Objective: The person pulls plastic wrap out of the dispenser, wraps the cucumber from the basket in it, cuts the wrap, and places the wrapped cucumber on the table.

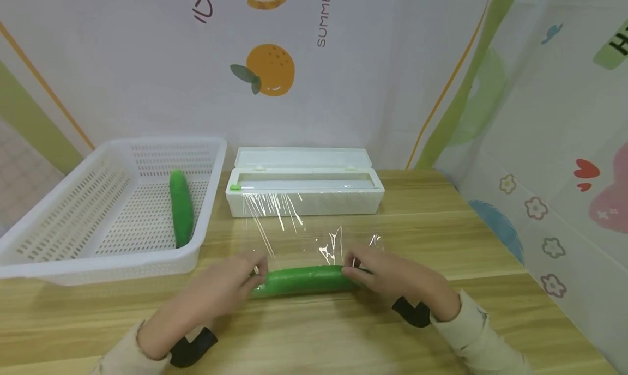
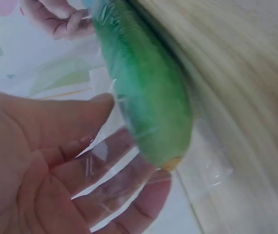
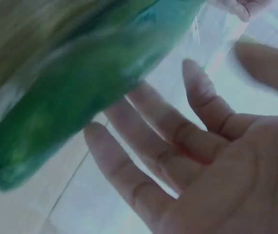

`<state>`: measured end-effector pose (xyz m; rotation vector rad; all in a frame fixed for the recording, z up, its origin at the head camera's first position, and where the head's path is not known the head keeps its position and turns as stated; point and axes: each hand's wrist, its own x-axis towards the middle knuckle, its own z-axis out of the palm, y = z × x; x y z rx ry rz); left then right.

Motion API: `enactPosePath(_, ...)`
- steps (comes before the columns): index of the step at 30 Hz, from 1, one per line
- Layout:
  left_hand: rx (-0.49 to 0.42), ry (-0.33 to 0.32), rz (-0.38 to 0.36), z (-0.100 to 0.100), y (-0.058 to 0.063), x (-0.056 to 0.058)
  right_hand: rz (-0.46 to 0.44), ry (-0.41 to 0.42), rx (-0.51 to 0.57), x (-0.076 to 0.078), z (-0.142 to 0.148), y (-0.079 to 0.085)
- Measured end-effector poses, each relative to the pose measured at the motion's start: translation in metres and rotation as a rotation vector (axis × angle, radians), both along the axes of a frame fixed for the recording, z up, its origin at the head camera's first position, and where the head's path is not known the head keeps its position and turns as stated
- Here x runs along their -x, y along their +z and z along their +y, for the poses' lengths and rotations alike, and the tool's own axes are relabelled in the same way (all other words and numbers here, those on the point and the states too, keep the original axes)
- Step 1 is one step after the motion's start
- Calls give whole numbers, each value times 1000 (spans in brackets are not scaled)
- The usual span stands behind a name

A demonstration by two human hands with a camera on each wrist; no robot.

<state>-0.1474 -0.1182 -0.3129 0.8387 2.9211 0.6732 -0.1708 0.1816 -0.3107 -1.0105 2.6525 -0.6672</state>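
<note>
A green cucumber lies crosswise on the table, with clear cling film over it. The film stretches back to a white cling film dispenser. At the cucumber's left end, my left hand has its thumb near the side and its fingers spread behind the film, as the left wrist view shows. My right hand is at the other end. Its fingertips touch the wrapped cucumber, and the thumb stands apart from it.
To the left stands a white perforated basket with another cucumber inside. The dispenser's lid is raised, and a green slider sits at its left end. A printed curtain hangs behind the wooden table.
</note>
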Motion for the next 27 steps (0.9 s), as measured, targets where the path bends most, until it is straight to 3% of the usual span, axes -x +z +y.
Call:
enactPosePath(5,-65,63,-57,-2,-3,7,-48,-28,-60,-1,10,2)
enactPosePath(8,-89,78,-54,-3,-6,10,-66,-42,-115,-3,14,5)
enactPosePath(14,-111,102,-51,-5,-10,14,-54,-34,-89,2,22,11)
enactPosePath(19,-121,125,-62,-4,-10,17,-88,-83,-78,9,31,14)
enactPosePath(27,-100,148,5,1,-10,19,1,-132,-82,14,27,3)
